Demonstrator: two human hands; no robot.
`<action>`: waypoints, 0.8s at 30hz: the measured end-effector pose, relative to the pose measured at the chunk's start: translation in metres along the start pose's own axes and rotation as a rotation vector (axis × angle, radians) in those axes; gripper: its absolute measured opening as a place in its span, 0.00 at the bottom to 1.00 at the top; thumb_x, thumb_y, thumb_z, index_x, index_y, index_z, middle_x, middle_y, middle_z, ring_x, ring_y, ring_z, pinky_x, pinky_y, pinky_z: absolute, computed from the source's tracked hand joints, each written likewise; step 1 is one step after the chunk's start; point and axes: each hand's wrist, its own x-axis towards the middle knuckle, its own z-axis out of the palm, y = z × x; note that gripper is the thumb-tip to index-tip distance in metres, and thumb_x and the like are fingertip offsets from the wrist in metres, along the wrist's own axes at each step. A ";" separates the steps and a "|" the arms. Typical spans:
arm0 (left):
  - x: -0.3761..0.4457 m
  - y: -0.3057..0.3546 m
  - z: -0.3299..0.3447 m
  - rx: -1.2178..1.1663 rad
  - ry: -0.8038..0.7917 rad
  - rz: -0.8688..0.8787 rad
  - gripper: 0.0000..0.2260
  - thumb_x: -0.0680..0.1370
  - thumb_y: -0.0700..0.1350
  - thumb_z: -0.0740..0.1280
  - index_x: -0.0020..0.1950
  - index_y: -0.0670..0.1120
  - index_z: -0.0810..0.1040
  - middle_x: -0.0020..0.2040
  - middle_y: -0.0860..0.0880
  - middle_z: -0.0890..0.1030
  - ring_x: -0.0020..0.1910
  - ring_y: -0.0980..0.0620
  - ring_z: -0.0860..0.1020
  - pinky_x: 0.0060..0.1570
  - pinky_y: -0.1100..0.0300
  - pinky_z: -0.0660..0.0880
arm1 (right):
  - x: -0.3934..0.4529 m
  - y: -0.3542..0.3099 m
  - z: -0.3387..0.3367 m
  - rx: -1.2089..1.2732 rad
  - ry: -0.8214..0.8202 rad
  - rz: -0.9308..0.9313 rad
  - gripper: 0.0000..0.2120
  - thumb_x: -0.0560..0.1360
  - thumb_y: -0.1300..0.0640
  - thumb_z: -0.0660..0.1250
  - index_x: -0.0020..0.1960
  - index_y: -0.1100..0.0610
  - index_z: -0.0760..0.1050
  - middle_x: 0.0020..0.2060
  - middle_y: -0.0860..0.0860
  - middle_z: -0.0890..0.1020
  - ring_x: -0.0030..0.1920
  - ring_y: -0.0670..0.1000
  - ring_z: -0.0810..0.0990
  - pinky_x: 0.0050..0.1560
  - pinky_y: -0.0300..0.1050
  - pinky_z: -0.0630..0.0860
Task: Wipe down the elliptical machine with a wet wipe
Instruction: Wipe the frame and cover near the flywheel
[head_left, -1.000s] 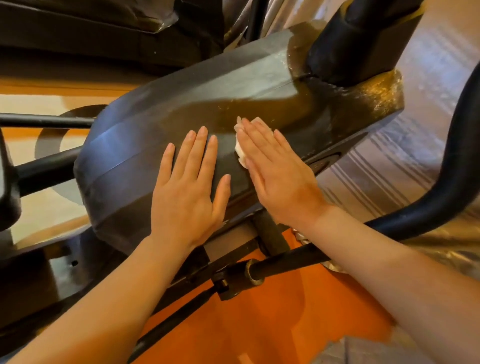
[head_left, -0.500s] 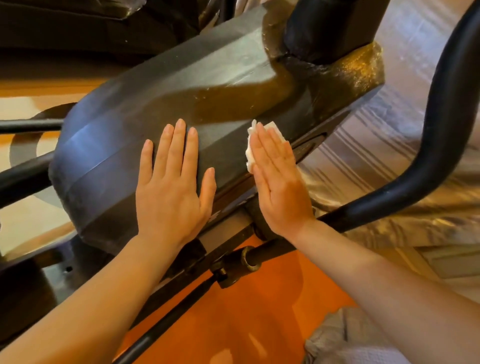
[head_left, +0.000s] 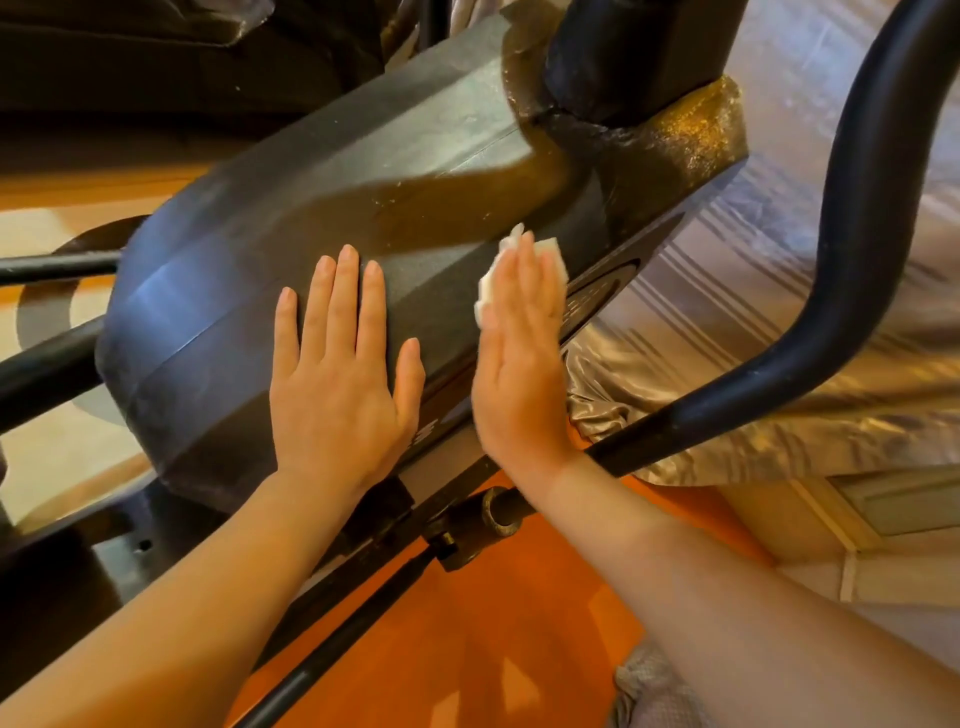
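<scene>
Warm, dim light; glare on the housing (head_left: 171, 291); edges bowed.

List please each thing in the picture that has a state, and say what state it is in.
left hand: flat, fingers straight, rests on the housing.
right hand: fingers straight, presses the wipe on the housing side.
wet wipe: crumpled, mostly hidden under the fingers.
elliptical housing: dusty, with specks near the post.
black post: stands in the housing top.
curved handlebar: untouched.
</scene>
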 end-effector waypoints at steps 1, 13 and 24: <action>0.000 0.000 0.000 -0.004 0.002 0.000 0.28 0.83 0.56 0.48 0.79 0.42 0.57 0.79 0.41 0.58 0.78 0.44 0.54 0.77 0.45 0.48 | -0.007 -0.003 0.000 0.017 -0.039 -0.025 0.23 0.83 0.60 0.52 0.75 0.67 0.56 0.76 0.61 0.58 0.78 0.55 0.48 0.74 0.60 0.57; 0.001 -0.011 -0.009 -0.062 -0.080 0.103 0.29 0.83 0.58 0.47 0.79 0.42 0.56 0.79 0.41 0.56 0.79 0.44 0.52 0.77 0.45 0.47 | 0.033 0.026 -0.025 0.006 0.068 0.063 0.20 0.83 0.61 0.54 0.74 0.64 0.63 0.74 0.60 0.64 0.76 0.58 0.56 0.71 0.59 0.64; -0.043 -0.029 -0.041 -0.067 -0.245 0.157 0.27 0.83 0.54 0.55 0.80 0.44 0.55 0.80 0.43 0.54 0.79 0.45 0.52 0.76 0.49 0.49 | -0.042 -0.023 -0.001 0.158 -0.169 -0.080 0.18 0.82 0.64 0.56 0.71 0.65 0.68 0.71 0.60 0.69 0.75 0.56 0.61 0.75 0.49 0.59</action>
